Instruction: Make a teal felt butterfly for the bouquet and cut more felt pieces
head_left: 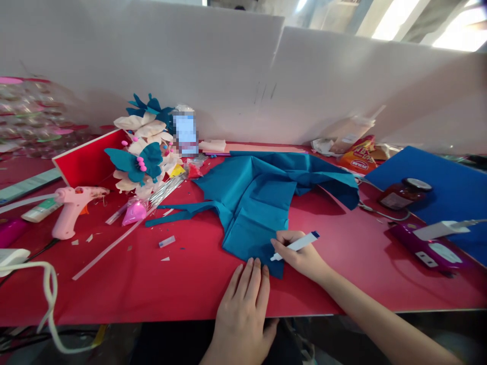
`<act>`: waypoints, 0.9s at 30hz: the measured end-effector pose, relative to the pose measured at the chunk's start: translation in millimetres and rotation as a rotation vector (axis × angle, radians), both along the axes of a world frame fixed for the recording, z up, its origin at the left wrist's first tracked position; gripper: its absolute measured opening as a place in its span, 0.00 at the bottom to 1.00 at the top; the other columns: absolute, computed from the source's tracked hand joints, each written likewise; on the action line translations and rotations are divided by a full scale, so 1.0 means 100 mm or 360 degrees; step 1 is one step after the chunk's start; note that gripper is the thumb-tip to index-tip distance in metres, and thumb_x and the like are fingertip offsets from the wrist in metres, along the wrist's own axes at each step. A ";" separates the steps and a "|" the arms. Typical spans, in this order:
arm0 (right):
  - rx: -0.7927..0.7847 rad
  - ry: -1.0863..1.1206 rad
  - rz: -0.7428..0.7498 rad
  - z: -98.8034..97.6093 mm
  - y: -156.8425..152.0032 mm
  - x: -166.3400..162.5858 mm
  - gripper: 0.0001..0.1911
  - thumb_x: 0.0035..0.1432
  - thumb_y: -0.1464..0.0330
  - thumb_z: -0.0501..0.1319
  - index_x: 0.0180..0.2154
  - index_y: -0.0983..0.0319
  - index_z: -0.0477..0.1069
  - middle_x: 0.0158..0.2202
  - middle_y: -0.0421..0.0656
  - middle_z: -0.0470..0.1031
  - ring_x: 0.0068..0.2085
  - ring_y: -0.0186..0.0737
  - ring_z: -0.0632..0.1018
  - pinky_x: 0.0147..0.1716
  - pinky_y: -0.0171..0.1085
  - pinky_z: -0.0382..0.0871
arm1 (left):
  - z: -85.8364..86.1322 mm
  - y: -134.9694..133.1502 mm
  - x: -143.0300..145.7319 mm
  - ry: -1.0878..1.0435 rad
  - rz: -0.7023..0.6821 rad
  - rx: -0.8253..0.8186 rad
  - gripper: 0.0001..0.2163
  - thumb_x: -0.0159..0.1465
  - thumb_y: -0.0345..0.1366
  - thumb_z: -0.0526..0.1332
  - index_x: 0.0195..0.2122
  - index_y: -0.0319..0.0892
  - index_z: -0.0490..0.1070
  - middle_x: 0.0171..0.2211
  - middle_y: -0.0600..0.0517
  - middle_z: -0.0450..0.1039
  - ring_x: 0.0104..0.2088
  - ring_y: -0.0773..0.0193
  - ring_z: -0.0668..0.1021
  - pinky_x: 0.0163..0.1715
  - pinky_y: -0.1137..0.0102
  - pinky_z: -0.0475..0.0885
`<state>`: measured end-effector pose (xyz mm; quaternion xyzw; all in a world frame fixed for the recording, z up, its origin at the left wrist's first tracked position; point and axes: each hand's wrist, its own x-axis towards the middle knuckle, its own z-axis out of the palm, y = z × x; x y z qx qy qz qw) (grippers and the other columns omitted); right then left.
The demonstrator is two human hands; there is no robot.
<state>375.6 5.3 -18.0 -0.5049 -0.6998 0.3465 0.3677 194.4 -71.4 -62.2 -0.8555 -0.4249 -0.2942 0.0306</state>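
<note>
A large teal sheet (pixel 254 218), creased and cut ragged along its left side, lies across the middle of the red table (pixel 171 289). My left hand (pixel 245 299) rests with fingers stretched out, its fingertips on the sheet's near edge. A white marker pen (pixel 300 242) with a dark blue end is gripped in my right hand (pixel 294 256), its tip down at the sheet's near right corner. Whether the sheet is paper or fabric, I cannot tell. A small clear cap (pixel 167 242) lies left of the sheet.
To the left lie a pink glue gun (pixel 74 205), a teal butterfly (pixel 139 162) on white petals, wires (pixel 167 190) and a pink bag (pixel 135 212). A phone (pixel 186 133) stands behind. On the right are a blue board (pixel 429 187), a jar (pixel 405 193) and a purple power strip (pixel 426 248).
</note>
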 end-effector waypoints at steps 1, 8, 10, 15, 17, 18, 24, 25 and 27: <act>0.0005 -0.0001 0.0007 0.00 0.00 0.00 0.20 0.58 0.66 0.54 0.17 0.59 0.50 0.15 0.34 0.54 0.18 0.29 0.57 0.18 0.33 0.50 | 0.00 0.00 0.00 0.0000 0.0002 0.0001 0.27 0.60 0.47 0.59 0.58 0.37 0.65 0.58 0.48 0.66 0.57 0.54 0.69 0.54 0.64 0.68; 0.0057 -0.0073 0.0021 0.02 0.00 -0.03 0.20 0.57 0.67 0.54 0.17 0.59 0.50 0.15 0.35 0.54 0.18 0.29 0.57 0.18 0.33 0.49 | 0.01 -0.01 0.01 0.0006 0.0001 0.0010 0.28 0.59 0.48 0.60 0.57 0.37 0.65 0.58 0.48 0.67 0.57 0.54 0.69 0.53 0.64 0.68; 0.0047 -0.0067 0.0005 0.01 0.00 -0.03 0.19 0.57 0.66 0.54 0.17 0.59 0.51 0.15 0.35 0.54 0.18 0.29 0.57 0.18 0.33 0.49 | 0.02 -0.01 0.00 0.0006 0.0006 0.0011 0.28 0.59 0.48 0.60 0.57 0.37 0.65 0.58 0.48 0.67 0.57 0.54 0.69 0.53 0.64 0.69; 0.0008 -0.0023 -0.0011 0.00 0.00 -0.01 0.20 0.57 0.65 0.54 0.17 0.59 0.51 0.15 0.34 0.55 0.18 0.29 0.58 0.18 0.32 0.50 | 0.01 0.01 0.01 0.0008 0.0008 0.0010 0.27 0.59 0.47 0.60 0.57 0.37 0.66 0.58 0.47 0.67 0.57 0.54 0.69 0.53 0.64 0.69; 0.0015 -0.0036 0.0001 0.01 0.00 -0.01 0.20 0.57 0.66 0.54 0.17 0.59 0.51 0.15 0.34 0.54 0.18 0.29 0.57 0.18 0.32 0.50 | 0.01 0.02 0.01 0.0006 0.0007 0.0008 0.28 0.60 0.47 0.60 0.57 0.36 0.65 0.58 0.47 0.66 0.57 0.54 0.69 0.53 0.64 0.69; 0.0021 -0.0043 0.0007 0.01 0.00 -0.01 0.20 0.57 0.66 0.54 0.17 0.59 0.50 0.15 0.34 0.54 0.18 0.29 0.57 0.18 0.32 0.50 | 0.02 0.02 0.00 0.0007 0.0005 0.0008 0.28 0.60 0.47 0.60 0.57 0.37 0.65 0.58 0.46 0.66 0.57 0.53 0.69 0.53 0.64 0.69; 0.0065 -0.0093 0.0032 0.02 -0.01 -0.04 0.20 0.58 0.66 0.54 0.17 0.59 0.50 0.15 0.34 0.54 0.18 0.29 0.56 0.17 0.33 0.49 | 0.06 0.00 0.00 0.0032 -0.0007 -0.0017 0.29 0.58 0.47 0.61 0.59 0.43 0.64 0.58 0.46 0.66 0.57 0.52 0.70 0.51 0.63 0.71; 0.0058 -0.0095 0.0035 0.02 -0.01 -0.04 0.20 0.58 0.65 0.54 0.17 0.59 0.50 0.15 0.35 0.54 0.18 0.29 0.57 0.17 0.33 0.49 | 0.06 0.00 0.00 0.0031 -0.0010 -0.0022 0.29 0.58 0.47 0.61 0.59 0.43 0.64 0.58 0.46 0.66 0.57 0.52 0.69 0.52 0.62 0.71; 0.0029 -0.0090 0.0061 0.02 -0.01 -0.03 0.20 0.59 0.64 0.55 0.18 0.59 0.51 0.15 0.35 0.55 0.18 0.29 0.57 0.17 0.32 0.50 | 0.06 -0.01 0.00 0.0044 -0.0010 -0.0041 0.28 0.59 0.47 0.61 0.60 0.43 0.63 0.59 0.45 0.65 0.57 0.52 0.69 0.52 0.62 0.70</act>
